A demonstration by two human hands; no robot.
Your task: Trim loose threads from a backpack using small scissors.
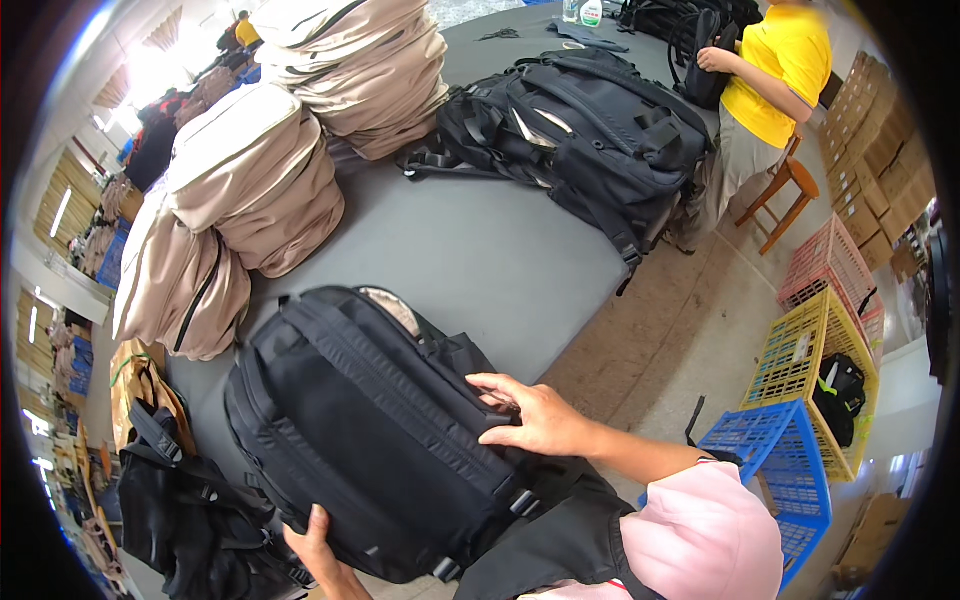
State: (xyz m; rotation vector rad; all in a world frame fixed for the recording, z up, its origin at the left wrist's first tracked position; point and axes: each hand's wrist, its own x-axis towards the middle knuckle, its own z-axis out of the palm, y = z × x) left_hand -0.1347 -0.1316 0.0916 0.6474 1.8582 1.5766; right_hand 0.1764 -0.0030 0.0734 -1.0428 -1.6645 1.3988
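A large black backpack [370, 430] lies tilted on the grey table in front of me, its front panel up. Its top pocket is partly unzipped and shows a light lining [392, 308]. At the lower left edge, my left hand [318, 552] grips the backpack, thumb on top and the other fingers hidden beneath. My right hand [545, 418] is on the backpack's right side, thumb and index finger curved around the fabric there, with the remaining fingers partly hidden. Two buckles [522, 502] hang near the bottom edge.
Beige backpacks [250, 180] are piled at the left and back. More black backpacks lie at the far right [610, 130] and lower left [190, 520]. A person in yellow [780, 70] handles a black bag across the grey table [480, 250]. Plastic crates [780, 360] and a wooden stool [790, 185] stand right.
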